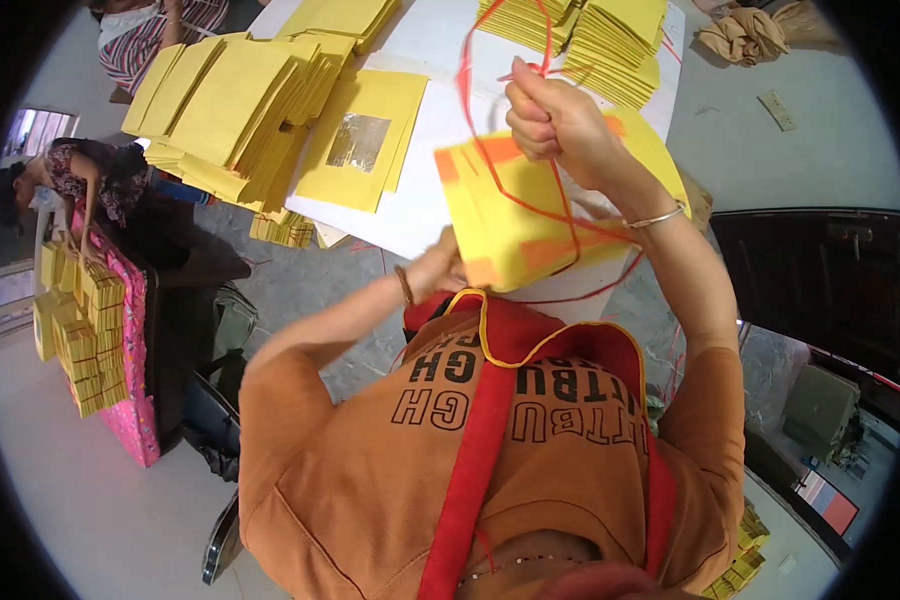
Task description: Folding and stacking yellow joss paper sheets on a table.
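A bundle of yellow paper envelopes, with orange patches along its edges, stands tilted at the near edge of the white table. My left hand grips its near left corner; the fingers are partly hidden behind it. Raised above the far side of the bundle, my right hand is closed in a fist on red string. The string loops up from the fist and also runs down across the bundle and around its right side. Slight blur covers the bundle and the left hand.
Tall stacks of yellow envelopes stand at the table's left, and more stacks at the far right. A windowed envelope lies flat between. At left, another person leans over tied bundles on a pink-covered table.
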A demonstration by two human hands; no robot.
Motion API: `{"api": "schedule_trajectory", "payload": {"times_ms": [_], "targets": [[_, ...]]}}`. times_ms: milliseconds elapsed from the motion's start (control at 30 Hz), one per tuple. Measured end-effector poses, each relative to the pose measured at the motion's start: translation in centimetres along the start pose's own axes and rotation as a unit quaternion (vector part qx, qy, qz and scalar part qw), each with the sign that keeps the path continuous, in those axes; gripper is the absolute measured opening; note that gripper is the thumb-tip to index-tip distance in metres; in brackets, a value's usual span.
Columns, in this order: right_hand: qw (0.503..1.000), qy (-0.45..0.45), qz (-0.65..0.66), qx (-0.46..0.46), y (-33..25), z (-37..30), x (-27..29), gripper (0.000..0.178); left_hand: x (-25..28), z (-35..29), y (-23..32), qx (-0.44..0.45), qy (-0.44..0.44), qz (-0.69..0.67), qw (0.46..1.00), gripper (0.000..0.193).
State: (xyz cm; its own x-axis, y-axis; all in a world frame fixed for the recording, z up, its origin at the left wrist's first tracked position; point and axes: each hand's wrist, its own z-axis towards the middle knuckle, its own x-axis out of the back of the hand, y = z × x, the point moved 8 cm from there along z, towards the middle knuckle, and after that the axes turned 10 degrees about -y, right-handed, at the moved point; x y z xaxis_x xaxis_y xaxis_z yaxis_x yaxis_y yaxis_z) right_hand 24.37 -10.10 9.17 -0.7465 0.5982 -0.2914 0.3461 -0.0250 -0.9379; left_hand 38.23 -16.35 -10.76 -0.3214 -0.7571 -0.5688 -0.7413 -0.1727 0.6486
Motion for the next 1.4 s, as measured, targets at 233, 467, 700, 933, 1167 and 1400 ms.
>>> {"api": "schedule_trajectory", "payload": {"times_ms": [233,467,700,933,1167,1400], "targets": [[0.989,-0.052,0.115,0.075,2.9,-2.5,1.1,0.048,2.0,0.7,-2.1,-0.038,0.045,0.042,0.997,0.034],[0.974,-0.045,0.156,0.155,1.9,-5.7,3.0,0.048,5.2,1.2,5.9,-0.215,0.207,0.157,0.942,0.024],[0.967,-0.124,0.150,0.167,1.5,-5.7,0.9,0.048,2.4,6.4,1.5,-0.185,0.048,0.046,0.981,0.044],[0.979,0.051,0.069,0.186,2.6,-9.0,4.1,0.044,-1.0,1.4,9.9,-0.317,0.195,0.248,0.894,0.049],[0.952,0.162,-0.223,0.131,-0.8,-10.8,4.8,0.045,-13.1,-0.3,15.4,-0.414,0.228,0.690,0.548,0.025],[0.923,0.259,-0.268,0.095,-5.4,-19.6,12.4,0.039,-8.0,-1.9,26.1,-0.419,-0.061,0.091,0.902,0.019]]}}
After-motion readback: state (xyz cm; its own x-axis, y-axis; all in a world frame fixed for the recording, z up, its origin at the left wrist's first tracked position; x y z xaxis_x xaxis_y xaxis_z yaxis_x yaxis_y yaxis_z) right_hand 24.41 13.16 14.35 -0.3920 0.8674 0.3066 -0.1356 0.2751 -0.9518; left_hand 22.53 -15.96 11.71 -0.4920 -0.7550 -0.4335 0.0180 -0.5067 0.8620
